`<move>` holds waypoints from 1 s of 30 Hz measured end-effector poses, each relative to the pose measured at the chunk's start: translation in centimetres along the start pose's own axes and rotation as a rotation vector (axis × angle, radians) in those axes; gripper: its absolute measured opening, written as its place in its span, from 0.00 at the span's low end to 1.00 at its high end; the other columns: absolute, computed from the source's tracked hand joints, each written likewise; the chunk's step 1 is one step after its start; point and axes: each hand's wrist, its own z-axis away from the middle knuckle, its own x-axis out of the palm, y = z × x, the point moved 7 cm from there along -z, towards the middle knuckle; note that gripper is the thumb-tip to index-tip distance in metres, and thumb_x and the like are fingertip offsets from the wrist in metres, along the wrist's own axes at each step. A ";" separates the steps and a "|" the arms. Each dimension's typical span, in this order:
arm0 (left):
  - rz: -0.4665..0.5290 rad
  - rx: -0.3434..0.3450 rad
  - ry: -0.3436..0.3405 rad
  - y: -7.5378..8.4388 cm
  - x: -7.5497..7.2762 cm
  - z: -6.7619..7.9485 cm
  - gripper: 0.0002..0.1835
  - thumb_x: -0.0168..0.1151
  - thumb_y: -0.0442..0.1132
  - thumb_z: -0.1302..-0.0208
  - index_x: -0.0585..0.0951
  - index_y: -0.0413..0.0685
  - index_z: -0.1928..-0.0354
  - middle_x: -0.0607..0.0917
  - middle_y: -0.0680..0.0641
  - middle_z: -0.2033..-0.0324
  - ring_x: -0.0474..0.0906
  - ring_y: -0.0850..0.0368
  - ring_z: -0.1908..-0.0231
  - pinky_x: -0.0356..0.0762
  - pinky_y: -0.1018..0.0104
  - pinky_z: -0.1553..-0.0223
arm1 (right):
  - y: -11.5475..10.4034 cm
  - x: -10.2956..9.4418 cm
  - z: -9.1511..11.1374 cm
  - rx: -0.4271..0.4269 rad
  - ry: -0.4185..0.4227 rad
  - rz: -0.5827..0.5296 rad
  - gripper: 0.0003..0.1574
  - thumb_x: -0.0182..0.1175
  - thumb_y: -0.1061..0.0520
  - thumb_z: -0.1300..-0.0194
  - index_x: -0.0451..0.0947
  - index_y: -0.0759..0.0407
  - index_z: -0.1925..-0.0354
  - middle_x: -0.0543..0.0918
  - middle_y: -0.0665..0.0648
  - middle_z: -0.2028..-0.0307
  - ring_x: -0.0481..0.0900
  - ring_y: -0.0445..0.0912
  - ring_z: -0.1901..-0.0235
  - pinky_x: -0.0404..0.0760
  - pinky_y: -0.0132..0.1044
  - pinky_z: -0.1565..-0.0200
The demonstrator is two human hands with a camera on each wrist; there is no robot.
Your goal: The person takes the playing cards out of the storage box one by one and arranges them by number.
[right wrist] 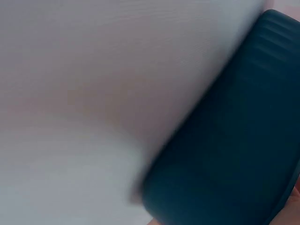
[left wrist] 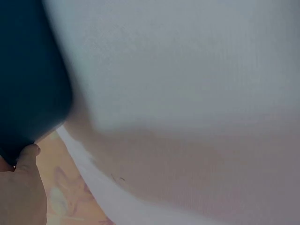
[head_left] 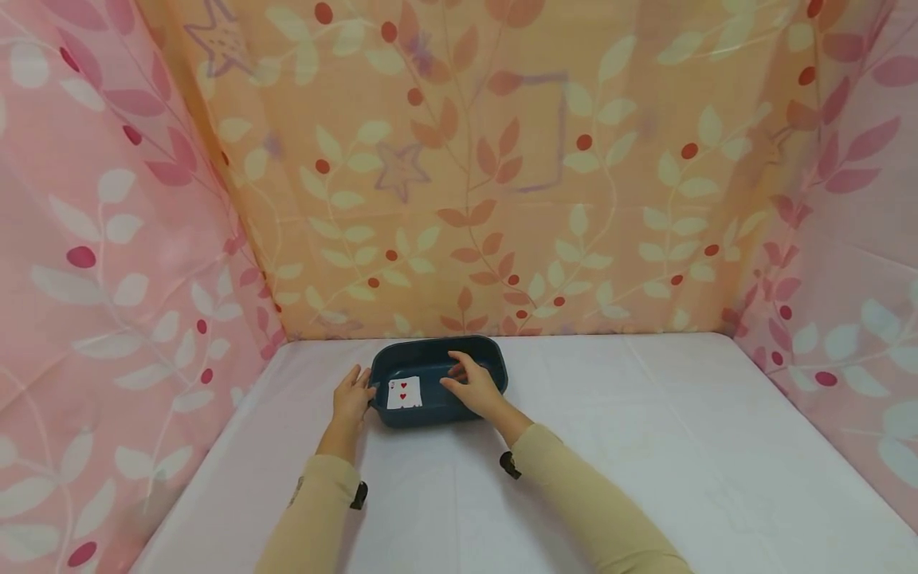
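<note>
A dark blue plastic basin [head_left: 439, 413] with rounded corners stands on the table. At its left end, my left hand [head_left: 351, 399] grips the rim; the left wrist view shows the thumb [left wrist: 29, 157] pressed against the basin's edge. White playing cards [head_left: 405, 394] lie inside on the left, the top one face up with red hearts. Over the basin's right half is my right hand [head_left: 473, 387], thumb and fingers apart, with nothing visible between them. In the right wrist view the basin's wall [right wrist: 225, 131] hides most of that hand.
A white cloth [head_left: 631, 446] covers the table. Behind the basin hangs an orange leaf-patterned curtain [head_left: 459, 199], close to the table's back edge. Pink patterned curtains [head_left: 93, 319] flank the table on both sides.
</note>
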 end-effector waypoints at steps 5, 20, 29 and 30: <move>-0.004 -0.006 -0.006 0.0 0.2 0.0 0.31 0.41 0.22 0.28 0.51 0.38 0.25 0.56 0.41 0.27 0.50 0.48 0.28 0.53 0.54 0.31 | -0.1 1.6 -1.0 0.074 -0.093 0.129 0.37 0.64 0.53 0.34 0.64 0.58 0.31 0.81 0.55 0.62 0.79 0.48 0.62 0.81 0.40 0.58; 0.034 0.000 0.005 -0.1 0.2 -0.2 0.31 0.42 0.20 0.30 0.53 0.35 0.26 0.57 0.40 0.28 0.51 0.47 0.28 0.55 0.53 0.31 | 0.5 5.2 -3.6 0.143 -0.313 0.304 0.40 0.67 0.48 0.37 0.66 0.56 0.31 0.81 0.60 0.52 0.78 0.49 0.58 0.77 0.44 0.51; 0.026 0.011 0.028 -0.1 0.2 0.0 0.31 0.41 0.20 0.30 0.53 0.35 0.26 0.57 0.39 0.28 0.51 0.46 0.28 0.53 0.52 0.31 | 1.0 6.3 -4.3 0.162 -0.370 0.245 0.43 0.67 0.51 0.37 0.63 0.58 0.29 0.67 0.63 0.32 0.63 0.56 0.33 0.62 0.51 0.32; 0.027 0.012 0.028 0.0 0.2 0.1 0.31 0.41 0.20 0.30 0.52 0.34 0.26 0.57 0.39 0.28 0.51 0.46 0.28 0.53 0.52 0.31 | 1.0 6.4 -4.3 0.163 -0.378 0.233 0.43 0.67 0.52 0.37 0.62 0.59 0.29 0.67 0.63 0.32 0.63 0.56 0.33 0.61 0.50 0.32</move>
